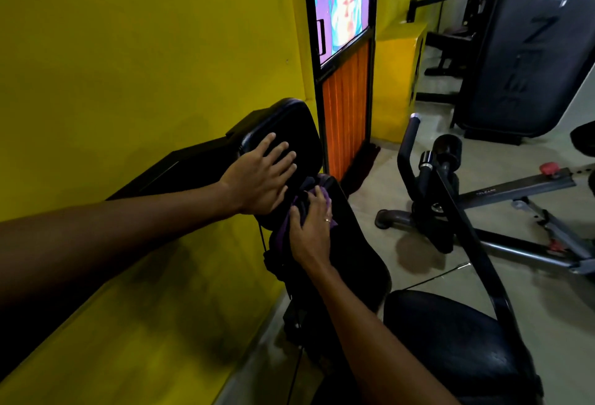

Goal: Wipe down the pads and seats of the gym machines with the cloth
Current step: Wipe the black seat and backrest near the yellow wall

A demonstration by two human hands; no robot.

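**Cloth at the top of the lower pad, the pad's length lying back toward the wrist**

From where I stand, both hands are on the black machine set against the yellow wall (145,50). The left hand (260,176) lies flat on the upper pad (289,121), fingers straight and a little spread, holding nothing; it looks to be bracing the pad. The right hand (310,230) is on the lower pad (354,250), just beside the left, with the purple cloth (284,223) bunched under its palm. Its fingers (317,197) curl over the bunch and hold it against the padding, and folds of cloth show at the fingertips and along the thumb side.

The relation that matters is this: the cloth sits at the top end of the lower pad, right by the gap between the 2 pads. The pad's long axis runs from there down and back toward the person, so most of its bare surface lies behind the fingers, on the wrist side. I judge a pulling stroke along that axis would cover it. The right arm reaches forward, forearm roughly in line with the pad, wrist low. The right hand is plainly the nearer for the job. A round black seat (450,333) sits below, near the right forearm.
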